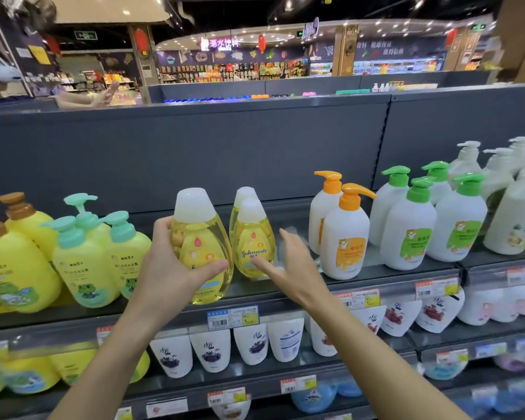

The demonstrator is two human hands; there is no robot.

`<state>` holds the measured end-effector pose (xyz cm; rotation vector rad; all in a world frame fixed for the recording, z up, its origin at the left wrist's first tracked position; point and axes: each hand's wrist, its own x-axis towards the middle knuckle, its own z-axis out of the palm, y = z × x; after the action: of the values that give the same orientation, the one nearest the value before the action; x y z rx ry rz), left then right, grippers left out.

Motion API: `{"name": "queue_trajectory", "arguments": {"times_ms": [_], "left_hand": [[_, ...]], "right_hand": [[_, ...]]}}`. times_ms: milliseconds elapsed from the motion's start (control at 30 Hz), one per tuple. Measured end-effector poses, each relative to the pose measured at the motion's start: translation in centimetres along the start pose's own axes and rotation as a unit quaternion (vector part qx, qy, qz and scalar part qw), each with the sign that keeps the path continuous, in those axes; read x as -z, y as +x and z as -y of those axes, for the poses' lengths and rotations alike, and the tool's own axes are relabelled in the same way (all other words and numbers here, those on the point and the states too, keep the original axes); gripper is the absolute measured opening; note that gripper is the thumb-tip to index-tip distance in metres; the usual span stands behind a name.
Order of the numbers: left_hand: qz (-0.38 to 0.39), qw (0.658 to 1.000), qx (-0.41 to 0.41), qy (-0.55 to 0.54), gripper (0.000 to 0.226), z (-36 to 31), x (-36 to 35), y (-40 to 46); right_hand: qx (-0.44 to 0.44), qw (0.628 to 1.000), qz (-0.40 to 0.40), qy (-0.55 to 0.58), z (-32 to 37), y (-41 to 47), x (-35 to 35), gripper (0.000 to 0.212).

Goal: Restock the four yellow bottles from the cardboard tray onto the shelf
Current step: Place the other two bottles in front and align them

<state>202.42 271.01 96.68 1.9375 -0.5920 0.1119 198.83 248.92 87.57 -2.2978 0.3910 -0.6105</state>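
Bare shelf (pixel 288 213) lies open between the standing yellow bottles (pixel 252 237) and orange-pump bottles (pixel 343 234).

We see through one wide-angle camera worn on the head, facing forward and slightly down at the top shelf (pixel 285 286), close enough that both forearms reach in from the bottom of the frame. The shop's far aisles fill the upper frame, and lower shelves curve along the bottom.
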Motion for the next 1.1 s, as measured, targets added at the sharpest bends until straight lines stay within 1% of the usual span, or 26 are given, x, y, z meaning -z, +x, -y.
{"name": "queue_trajectory", "arguments": {"times_ms": [100,200,267,333,500,600,733,867,1100], "left_hand": [[-0.009,1.000,0.006,0.007,0.074,0.8,-0.4,0.8],[-0.005,1.000,0.015,0.016,0.074,1.9,-0.9,1.3],[-0.004,0.999,0.021,0.026,0.073,2.6,-1.3,1.5],[-0.005,0.999,0.028,0.034,0.072,3.2,-1.7,1.7],[-0.004,0.998,0.040,0.049,0.072,4.1,-2.4,2.7],[-0.014,0.998,0.039,0.046,0.072,4.4,-2.9,3.8],[-0.024,0.997,0.050,0.049,0.071,5.7,-4.1,4.3],[-0.037,0.997,0.067,0.024,0.074,7.3,-4.3,4.7],[-0.047,0.998,0.033,0.037,0.079,8.2,-4.8,5.4]], "right_hand": [[0.034,0.990,0.036,-0.134,-1.6,-2.0,0.5,0.091],[0.049,0.958,0.079,-0.270,-3.2,-3.1,0.2,0.100],[0.057,0.946,0.084,-0.309,-3.7,-3.3,-0.1,0.109],[0.063,0.942,0.068,-0.322,-3.9,-3.2,-0.4,0.109],[0.066,0.938,0.052,-0.336,-4.3,-3.3,-0.9,0.092],[0.069,0.938,0.040,-0.336,-4.4,-3.4,-0.9,0.087],[0.070,0.938,0.038,-0.338,-4.9,-3.4,-1.1,0.089],[0.043,0.939,0.057,-0.337,-4.7,-3.3,-1.3,0.097],[0.024,0.938,0.068,-0.340,-4.7,-3.4,-1.3,0.097]]}}
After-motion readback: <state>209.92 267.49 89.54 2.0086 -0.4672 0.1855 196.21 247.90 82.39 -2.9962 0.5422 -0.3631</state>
